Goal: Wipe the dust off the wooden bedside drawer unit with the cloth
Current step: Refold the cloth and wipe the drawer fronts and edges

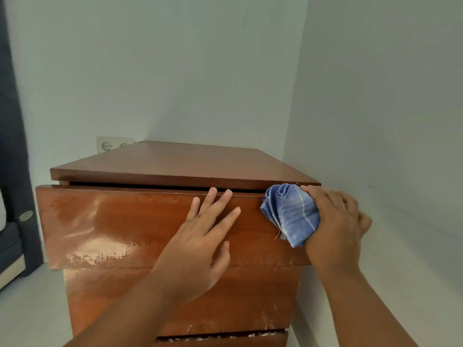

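Observation:
A reddish-brown wooden drawer unit [107, 221] stands in the room's corner, its top drawer pulled slightly out and glossy with pale dusty streaks. My left hand [205, 236] lies flat with straight fingers on the top drawer's front, fingertips near its upper edge. My right hand [335, 221] grips a bunched blue cloth [290, 214] with thin white stripes, pressed against the right end of that drawer front, just under the unit's top board.
A white wall socket [110, 144] sits behind the unit's back left corner. A pale wall runs close along the unit's right side. A dark blue curtain [12, 146] hangs at far left over a light floor [30, 316].

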